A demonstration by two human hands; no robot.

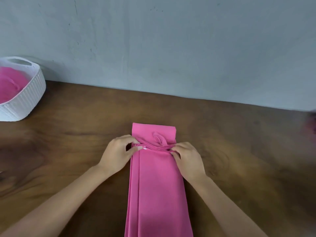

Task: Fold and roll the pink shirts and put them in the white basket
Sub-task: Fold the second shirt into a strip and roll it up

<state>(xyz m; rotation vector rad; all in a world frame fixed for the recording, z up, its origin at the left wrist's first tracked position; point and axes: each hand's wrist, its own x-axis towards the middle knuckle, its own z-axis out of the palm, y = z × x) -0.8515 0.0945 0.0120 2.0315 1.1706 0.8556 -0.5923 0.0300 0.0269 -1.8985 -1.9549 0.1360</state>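
Note:
A pink shirt [157,185] lies folded into a long narrow strip on the wooden table [68,151], running from the near edge of view toward the wall. Near its far end a cross fold shows several stacked layers. My left hand [118,154] pinches the left end of that fold between thumb and fingers. My right hand [186,158] grips the right end of the same fold with curled fingers. The white ribbed basket [32,94] stands at the far left and holds a rolled pink shirt [10,86].
A grey-blue wall [171,48] runs along the table's far edge. A blurred dark and pink shape [313,124] shows at the right edge of view.

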